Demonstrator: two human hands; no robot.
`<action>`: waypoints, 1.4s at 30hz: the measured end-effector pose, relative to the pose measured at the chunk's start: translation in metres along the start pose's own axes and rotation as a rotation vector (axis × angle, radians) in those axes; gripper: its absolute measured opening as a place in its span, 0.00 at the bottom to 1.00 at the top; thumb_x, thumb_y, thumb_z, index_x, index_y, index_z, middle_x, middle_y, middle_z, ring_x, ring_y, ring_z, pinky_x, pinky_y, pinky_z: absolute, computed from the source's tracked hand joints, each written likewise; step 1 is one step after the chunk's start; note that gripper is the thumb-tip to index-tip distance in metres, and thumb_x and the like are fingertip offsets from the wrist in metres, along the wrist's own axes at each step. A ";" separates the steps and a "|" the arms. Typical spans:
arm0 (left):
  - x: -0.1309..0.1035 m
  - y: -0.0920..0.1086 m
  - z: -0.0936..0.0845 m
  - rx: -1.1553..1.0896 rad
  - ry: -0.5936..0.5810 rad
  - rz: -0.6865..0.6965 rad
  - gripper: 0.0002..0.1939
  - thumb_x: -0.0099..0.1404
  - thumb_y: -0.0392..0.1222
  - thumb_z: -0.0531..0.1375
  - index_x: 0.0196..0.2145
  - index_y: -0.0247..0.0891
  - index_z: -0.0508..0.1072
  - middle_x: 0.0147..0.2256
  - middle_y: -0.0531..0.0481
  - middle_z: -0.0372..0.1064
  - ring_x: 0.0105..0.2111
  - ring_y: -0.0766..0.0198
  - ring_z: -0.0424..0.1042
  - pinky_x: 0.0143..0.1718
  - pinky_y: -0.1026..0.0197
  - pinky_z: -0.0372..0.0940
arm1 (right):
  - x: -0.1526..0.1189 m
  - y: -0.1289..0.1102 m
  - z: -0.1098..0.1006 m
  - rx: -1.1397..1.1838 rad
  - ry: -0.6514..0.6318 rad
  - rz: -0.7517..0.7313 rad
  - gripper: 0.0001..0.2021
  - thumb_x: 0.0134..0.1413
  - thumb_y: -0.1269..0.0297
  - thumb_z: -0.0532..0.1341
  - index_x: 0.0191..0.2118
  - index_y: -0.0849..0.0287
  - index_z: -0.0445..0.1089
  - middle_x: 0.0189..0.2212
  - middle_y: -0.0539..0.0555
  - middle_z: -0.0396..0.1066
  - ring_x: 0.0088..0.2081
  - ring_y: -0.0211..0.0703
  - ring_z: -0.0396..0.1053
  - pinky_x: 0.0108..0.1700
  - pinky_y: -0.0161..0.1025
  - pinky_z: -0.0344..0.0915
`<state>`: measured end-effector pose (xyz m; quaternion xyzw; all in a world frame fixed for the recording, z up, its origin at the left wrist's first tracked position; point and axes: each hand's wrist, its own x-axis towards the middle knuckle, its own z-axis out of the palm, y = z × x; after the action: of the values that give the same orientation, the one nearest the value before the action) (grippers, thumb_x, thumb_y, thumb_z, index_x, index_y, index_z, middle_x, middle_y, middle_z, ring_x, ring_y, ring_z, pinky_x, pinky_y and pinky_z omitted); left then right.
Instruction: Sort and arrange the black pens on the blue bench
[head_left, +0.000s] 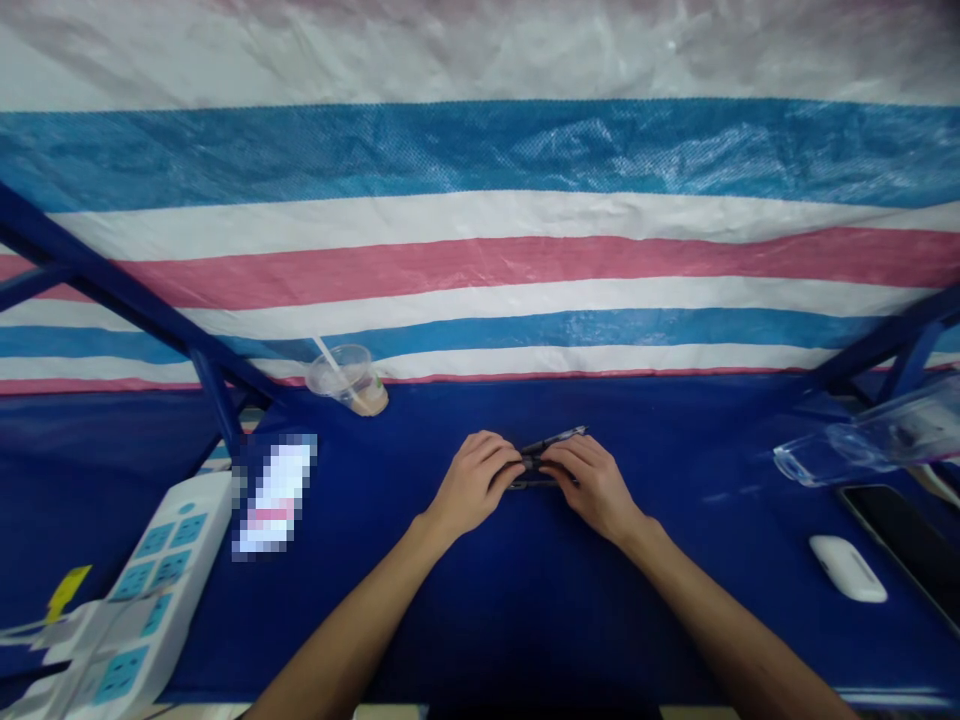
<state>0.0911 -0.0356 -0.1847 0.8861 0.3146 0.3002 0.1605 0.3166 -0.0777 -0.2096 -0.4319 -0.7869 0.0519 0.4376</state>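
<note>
Near the middle of the blue table point(450, 640), my left hand point(477, 478) and my right hand point(592, 482) meet over a small dark object point(532, 462). The fingers of both hands are closed on it, one hand at each side. A thin dark pen-like piece point(556, 439) slants up to the right just beyond the fingertips. Another thin dark strip point(532, 484) shows below, between the hands. My fingers cover much of these pieces, and their exact shapes are hard to make out.
A plastic cup point(351, 380) with a straw stands back left. A blurred-out lit phone point(277, 495) and a power strip point(169, 570) lie left. On the right are a white case point(847, 568), a dark phone point(907, 545) and a clear plastic container point(862, 440). Striped sheeting point(480, 270) hangs behind.
</note>
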 end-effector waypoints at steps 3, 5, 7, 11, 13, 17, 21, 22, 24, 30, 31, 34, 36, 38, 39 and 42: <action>0.000 0.001 0.002 -0.007 -0.002 0.007 0.08 0.75 0.44 0.58 0.42 0.40 0.77 0.37 0.48 0.77 0.41 0.59 0.73 0.48 0.52 0.66 | 0.000 -0.002 0.001 -0.007 -0.020 -0.012 0.05 0.69 0.69 0.59 0.44 0.55 0.74 0.38 0.55 0.79 0.38 0.46 0.74 0.42 0.45 0.68; -0.001 0.001 0.003 -0.017 -0.006 0.020 0.08 0.75 0.43 0.59 0.42 0.40 0.77 0.37 0.49 0.77 0.39 0.60 0.73 0.48 0.52 0.66 | 0.000 -0.004 0.001 -0.010 -0.040 -0.020 0.06 0.69 0.70 0.59 0.44 0.56 0.73 0.38 0.55 0.78 0.38 0.46 0.74 0.42 0.45 0.67; -0.001 0.000 0.004 -0.034 -0.006 0.042 0.07 0.74 0.42 0.60 0.42 0.40 0.76 0.38 0.49 0.78 0.39 0.60 0.73 0.48 0.52 0.67 | 0.001 -0.005 0.000 -0.011 -0.063 -0.021 0.06 0.69 0.70 0.59 0.44 0.57 0.73 0.38 0.56 0.78 0.38 0.46 0.73 0.42 0.45 0.67; -0.002 -0.001 0.006 -0.052 0.012 0.058 0.05 0.74 0.41 0.60 0.44 0.41 0.76 0.40 0.49 0.78 0.42 0.60 0.74 0.48 0.53 0.66 | 0.001 -0.005 -0.001 -0.026 -0.103 -0.018 0.06 0.70 0.68 0.59 0.45 0.58 0.73 0.37 0.56 0.78 0.37 0.46 0.73 0.42 0.45 0.67; -0.001 -0.001 0.005 -0.043 0.013 0.055 0.05 0.74 0.41 0.60 0.45 0.41 0.76 0.41 0.48 0.78 0.43 0.59 0.74 0.48 0.52 0.66 | 0.000 -0.004 0.000 -0.030 -0.105 -0.009 0.05 0.70 0.68 0.58 0.45 0.58 0.73 0.38 0.56 0.78 0.37 0.46 0.73 0.42 0.45 0.67; 0.000 0.000 0.001 -0.014 -0.006 0.000 0.13 0.72 0.47 0.63 0.50 0.41 0.73 0.45 0.46 0.77 0.45 0.56 0.73 0.50 0.50 0.66 | 0.000 -0.002 0.001 -0.021 -0.064 0.022 0.04 0.69 0.69 0.59 0.44 0.56 0.71 0.39 0.56 0.77 0.39 0.47 0.73 0.43 0.45 0.68; 0.001 -0.001 -0.002 -0.002 -0.017 -0.047 0.09 0.76 0.45 0.57 0.46 0.40 0.75 0.42 0.47 0.76 0.44 0.57 0.72 0.49 0.50 0.64 | 0.000 0.000 0.000 -0.042 -0.034 0.032 0.04 0.68 0.70 0.59 0.42 0.56 0.70 0.39 0.56 0.77 0.40 0.47 0.74 0.44 0.45 0.69; 0.001 -0.002 -0.001 -0.001 -0.013 -0.046 0.09 0.77 0.44 0.56 0.44 0.40 0.75 0.41 0.47 0.77 0.44 0.57 0.72 0.49 0.50 0.64 | 0.000 0.000 0.000 -0.049 -0.031 0.031 0.04 0.68 0.70 0.59 0.42 0.56 0.70 0.39 0.56 0.77 0.39 0.47 0.73 0.43 0.45 0.69; 0.001 -0.003 0.000 -0.004 0.002 -0.035 0.10 0.76 0.44 0.57 0.42 0.40 0.76 0.40 0.47 0.77 0.43 0.58 0.72 0.49 0.51 0.64 | 0.000 0.000 -0.001 -0.056 -0.033 0.032 0.04 0.68 0.70 0.58 0.42 0.56 0.71 0.38 0.56 0.77 0.38 0.47 0.73 0.42 0.45 0.68; 0.000 -0.004 0.003 -0.007 0.104 0.027 0.07 0.75 0.42 0.60 0.45 0.42 0.77 0.40 0.48 0.78 0.43 0.57 0.73 0.49 0.49 0.66 | 0.001 0.002 -0.003 -0.051 -0.066 0.023 0.05 0.70 0.67 0.58 0.43 0.57 0.72 0.36 0.55 0.77 0.36 0.46 0.73 0.40 0.44 0.66; 0.000 -0.004 0.003 -0.004 0.110 0.029 0.06 0.74 0.43 0.60 0.45 0.42 0.77 0.40 0.48 0.78 0.43 0.58 0.73 0.49 0.50 0.66 | 0.001 0.002 -0.003 -0.051 -0.068 0.026 0.05 0.70 0.67 0.58 0.43 0.56 0.72 0.36 0.55 0.77 0.36 0.46 0.73 0.40 0.44 0.66; 0.001 -0.003 0.001 0.001 0.083 0.009 0.08 0.73 0.45 0.62 0.46 0.42 0.76 0.42 0.48 0.77 0.44 0.57 0.73 0.50 0.50 0.65 | 0.000 0.002 -0.002 -0.045 -0.050 0.042 0.04 0.69 0.68 0.59 0.43 0.56 0.72 0.37 0.55 0.77 0.37 0.47 0.74 0.41 0.44 0.67; 0.001 -0.002 -0.001 0.002 0.050 -0.014 0.09 0.74 0.46 0.60 0.47 0.41 0.76 0.43 0.48 0.77 0.44 0.58 0.73 0.50 0.50 0.65 | 0.000 0.002 -0.001 -0.044 -0.029 0.054 0.03 0.68 0.69 0.60 0.42 0.56 0.71 0.38 0.56 0.77 0.38 0.47 0.74 0.42 0.44 0.68; 0.002 -0.001 -0.001 0.004 0.028 -0.029 0.10 0.76 0.45 0.58 0.45 0.41 0.77 0.41 0.48 0.77 0.43 0.58 0.73 0.50 0.50 0.65 | -0.001 0.002 -0.001 -0.050 -0.022 0.059 0.03 0.67 0.70 0.60 0.42 0.56 0.71 0.39 0.56 0.77 0.38 0.47 0.73 0.43 0.44 0.68; 0.002 -0.001 -0.001 0.003 0.025 -0.031 0.10 0.76 0.45 0.57 0.44 0.40 0.77 0.40 0.48 0.77 0.42 0.58 0.73 0.49 0.50 0.65 | -0.001 0.002 -0.001 -0.053 -0.025 0.057 0.03 0.67 0.71 0.60 0.42 0.55 0.71 0.39 0.56 0.76 0.38 0.47 0.73 0.43 0.44 0.68; 0.002 -0.003 0.000 -0.006 0.034 -0.021 0.11 0.76 0.44 0.57 0.41 0.40 0.78 0.38 0.48 0.78 0.41 0.59 0.73 0.48 0.50 0.65 | -0.002 0.003 -0.001 -0.055 -0.034 0.050 0.04 0.67 0.71 0.60 0.42 0.55 0.71 0.39 0.56 0.76 0.38 0.47 0.73 0.42 0.44 0.69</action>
<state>0.0916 -0.0321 -0.1854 0.8771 0.3258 0.3142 0.1608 0.3195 -0.0772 -0.2117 -0.4622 -0.7844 0.0484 0.4109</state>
